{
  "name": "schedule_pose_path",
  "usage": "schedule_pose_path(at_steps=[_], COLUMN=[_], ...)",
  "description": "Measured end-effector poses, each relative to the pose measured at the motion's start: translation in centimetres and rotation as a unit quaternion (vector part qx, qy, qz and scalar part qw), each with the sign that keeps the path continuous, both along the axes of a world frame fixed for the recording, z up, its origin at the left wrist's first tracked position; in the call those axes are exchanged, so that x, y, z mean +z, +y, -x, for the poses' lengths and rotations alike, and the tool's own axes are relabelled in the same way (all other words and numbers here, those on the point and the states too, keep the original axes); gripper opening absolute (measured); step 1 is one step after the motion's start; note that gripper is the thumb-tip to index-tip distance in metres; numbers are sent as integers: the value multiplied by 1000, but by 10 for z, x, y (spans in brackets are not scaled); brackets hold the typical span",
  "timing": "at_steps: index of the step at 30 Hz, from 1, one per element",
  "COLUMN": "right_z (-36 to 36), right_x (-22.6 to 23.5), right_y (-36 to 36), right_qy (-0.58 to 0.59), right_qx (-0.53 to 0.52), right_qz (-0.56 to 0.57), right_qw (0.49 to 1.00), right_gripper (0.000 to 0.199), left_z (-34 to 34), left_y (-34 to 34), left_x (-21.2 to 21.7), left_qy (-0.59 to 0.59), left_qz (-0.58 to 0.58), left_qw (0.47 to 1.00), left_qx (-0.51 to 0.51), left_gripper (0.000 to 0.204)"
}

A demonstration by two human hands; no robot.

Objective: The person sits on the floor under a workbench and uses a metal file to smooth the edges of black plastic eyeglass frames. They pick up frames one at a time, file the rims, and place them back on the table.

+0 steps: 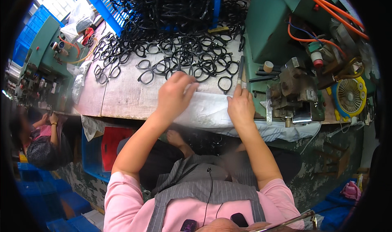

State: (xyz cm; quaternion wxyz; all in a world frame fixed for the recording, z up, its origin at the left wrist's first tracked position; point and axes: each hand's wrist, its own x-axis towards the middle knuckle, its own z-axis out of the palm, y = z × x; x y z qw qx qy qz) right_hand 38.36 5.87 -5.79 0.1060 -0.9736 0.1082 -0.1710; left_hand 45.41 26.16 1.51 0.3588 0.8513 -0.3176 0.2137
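Observation:
My left hand point(175, 94) is over the table just in front of a spread of black eyeglass frames point(185, 56). Its fingers are bent, thumb and fingertips slightly apart, and nothing shows between them. Close to the machine, my right hand point(241, 107) rests at the right end of a white sheet point(204, 107) along the table's front edge. Its fingers close around the near end of a thin dark flat tool point(241, 64) that points away from me; its exact kind is unclear. A single eyeglass frame point(225, 84) lies just left of these fingers.
A blue crate point(217, 7) heaped with black frames stands at the back. On the right is a green machine point(265, 28) with orange hoses and a metal fixture point(294, 87), beside a yellow-and-blue fan point(349, 96). A person point(43, 138) sits at the far left near another green machine point(45, 52).

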Motion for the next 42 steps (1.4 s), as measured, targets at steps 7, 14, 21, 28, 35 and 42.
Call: schedule_pose_path(at_steps=[7,14,21,28,35,42], right_z=[-7,74,112,116,119,132], right_x=[25,17,9,-19,-31,-3], right_y=[1,-11,-4,-23,-11,-8], right_qy=[74,26,119,156,132,79], right_qx=[-59,56,-11,-23,-18,78], right_qz=[-34,-243,-625,-946,-952,-735], right_qw=[995,968,772,284,275,669], right_gripper=[40,38,32,31,31,30], left_z=[-50,-32,74,145,145,142], left_y=[-52,-36,5,24,11,7], left_x=[-49,-39,-41,-89,-114,-117], left_qy=[-50,172,490,610,570,556], left_qz=[-268,-89,293,345,363,321], left_qw=[955,981,821,699,728,766], left_qx=[117,28,20,-144,-118,-33], left_gripper=[32,19,24,23,23,17])
